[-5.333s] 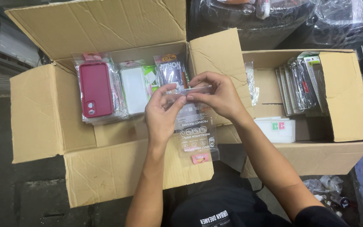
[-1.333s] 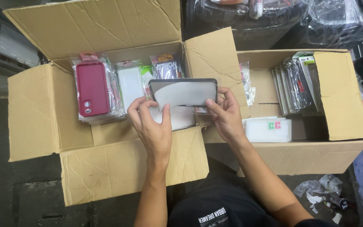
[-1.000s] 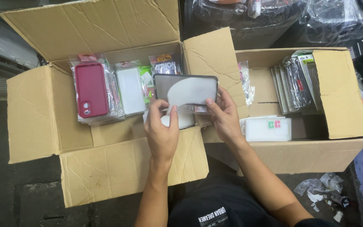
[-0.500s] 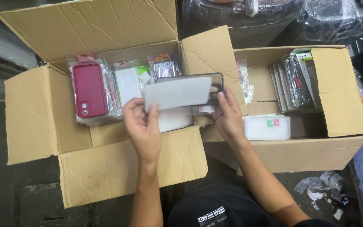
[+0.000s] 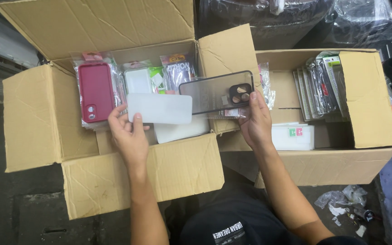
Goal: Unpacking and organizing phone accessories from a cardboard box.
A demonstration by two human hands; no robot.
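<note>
Left hand: my arm reaches forward, palm turned away from me, thumb and fingers pinched in a closed grip.
Right hand: my arm angles inward, fingers raised, thumb pressed, grip closed.

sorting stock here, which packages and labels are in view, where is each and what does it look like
Bagged maroon phone case: left box, rectangular, clear wrap.
Bagged white case: beside it, green label.
Purple-and-orange printed pouch: left box, back.
White flat box: right box, small red and green stickers.
Clear sleeved packs: right box, standing upright.
</note>
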